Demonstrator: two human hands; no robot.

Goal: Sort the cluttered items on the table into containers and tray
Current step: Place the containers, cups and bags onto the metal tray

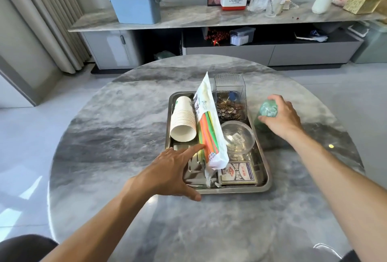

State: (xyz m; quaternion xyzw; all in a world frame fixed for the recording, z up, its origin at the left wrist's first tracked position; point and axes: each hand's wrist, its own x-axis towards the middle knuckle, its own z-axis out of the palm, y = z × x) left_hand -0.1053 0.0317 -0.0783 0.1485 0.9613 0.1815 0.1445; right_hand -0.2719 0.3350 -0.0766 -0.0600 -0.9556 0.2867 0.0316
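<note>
Gathering the last stray: right hand [278, 115], centre right of frame, curls its fingers round a green bottle [266, 113] on the table [104, 136] just right of the steel tray [266, 180]. Left hand [169, 169], fingers straight and holding nothing, steadies the tilted straw packet [209, 127] in the tray. Cups, card box and glass bowl already lie inside. Next move, likely: lift bottle over the rim into a free spot.
</note>
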